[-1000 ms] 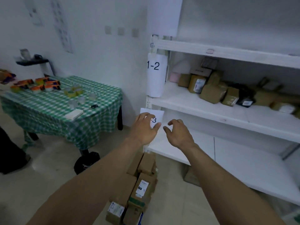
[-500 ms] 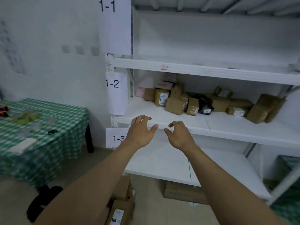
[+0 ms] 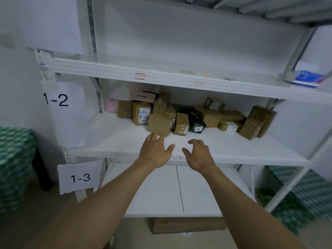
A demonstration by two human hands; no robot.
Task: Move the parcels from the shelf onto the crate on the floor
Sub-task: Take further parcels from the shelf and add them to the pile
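Observation:
Several brown cardboard parcels point(image 3: 181, 124) and a black bag parcel point(image 3: 195, 121) are piled at the back of the white middle shelf point(image 3: 233, 146) labelled 1-2. Both my arms reach out over that shelf's front part. My left hand point(image 3: 154, 151) is spread open, its fingertips just short of the nearest brown parcel point(image 3: 159, 124). My right hand point(image 3: 197, 154) hovers beside it with loosely curled fingers and holds nothing. The crate is out of view.
The lower shelf point(image 3: 161, 191), labelled 1-3, is bare. A flat cardboard box point(image 3: 188, 225) lies on the floor under it. A blue and white box point(image 3: 305, 79) sits on the upper shelf at right. A green checked tablecloth point(image 3: 14, 159) hangs at far left.
My view has swung right and up from the table and floor boxes to the shelf. Both hands have risen and moved forward over the middle shelf toward the parcels.

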